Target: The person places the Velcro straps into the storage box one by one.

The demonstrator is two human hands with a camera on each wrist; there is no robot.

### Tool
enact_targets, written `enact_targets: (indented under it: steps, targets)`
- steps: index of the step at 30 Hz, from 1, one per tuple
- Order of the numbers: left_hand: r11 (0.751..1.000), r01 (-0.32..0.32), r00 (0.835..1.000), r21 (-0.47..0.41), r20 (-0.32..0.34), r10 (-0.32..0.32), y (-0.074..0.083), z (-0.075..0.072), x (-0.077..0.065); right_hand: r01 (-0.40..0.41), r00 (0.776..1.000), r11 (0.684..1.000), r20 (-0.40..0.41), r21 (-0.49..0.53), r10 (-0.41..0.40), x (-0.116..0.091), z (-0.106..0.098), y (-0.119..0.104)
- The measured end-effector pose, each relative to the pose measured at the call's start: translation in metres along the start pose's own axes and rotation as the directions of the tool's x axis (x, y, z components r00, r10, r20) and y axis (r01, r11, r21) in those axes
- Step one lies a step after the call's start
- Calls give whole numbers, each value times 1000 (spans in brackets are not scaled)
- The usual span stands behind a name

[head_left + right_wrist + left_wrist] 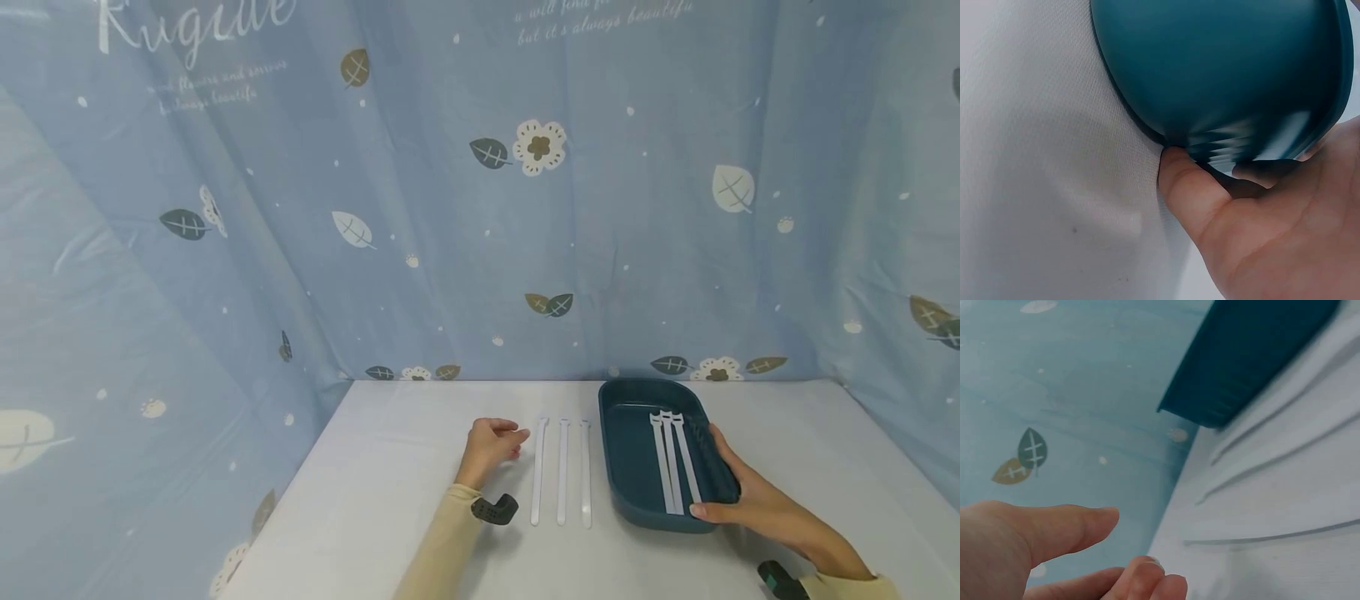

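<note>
Three white strips lie side by side on the table, upper ends notched: the left strip [537, 475], middle strip [562, 472] and right strip [586, 475]. My left hand [489, 450] hovers just left of the left strip. Its thumb and fingers are loosely bent with a gap between them and hold nothing, as the left wrist view also shows. To the right is a dark teal plastic basket [628, 471] with three more white strips [672, 467] lying lengthwise inside. My right hand [757, 497] grips the basket's near right corner, thumb over the rim, fingers along the outer right side.
The white table [420, 417] ends at the back against a blue curtain [450, 250] printed with leaves and flowers. The curtain also hangs along the left and right sides. A black wrist device [495, 509] sits on the left sleeve.
</note>
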State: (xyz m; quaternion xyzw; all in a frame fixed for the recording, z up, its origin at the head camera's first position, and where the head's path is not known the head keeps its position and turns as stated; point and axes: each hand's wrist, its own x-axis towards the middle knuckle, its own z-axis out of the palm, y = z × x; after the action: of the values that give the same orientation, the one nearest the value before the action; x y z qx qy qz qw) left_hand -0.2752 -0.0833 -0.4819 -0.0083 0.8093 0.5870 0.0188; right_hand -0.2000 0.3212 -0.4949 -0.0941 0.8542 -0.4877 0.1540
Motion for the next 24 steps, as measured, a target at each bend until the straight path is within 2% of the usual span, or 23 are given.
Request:
enact_targets:
  steps: [12, 19, 24]
  targets:
    - [997, -16, 999, 69, 42, 13, -7, 10, -3, -25, 1000, 1000, 0, -14, 25, -1, 0, 0]
    - [987, -16, 999, 160, 45, 9, -7, 16, -6, -41, 999, 999, 1, -24, 41, 0, 1, -1]
    - [977, -39, 999, 209, 43, 30, -7, 19, -9, -44, 999, 999, -2, -30, 44, 0, 1, -2]
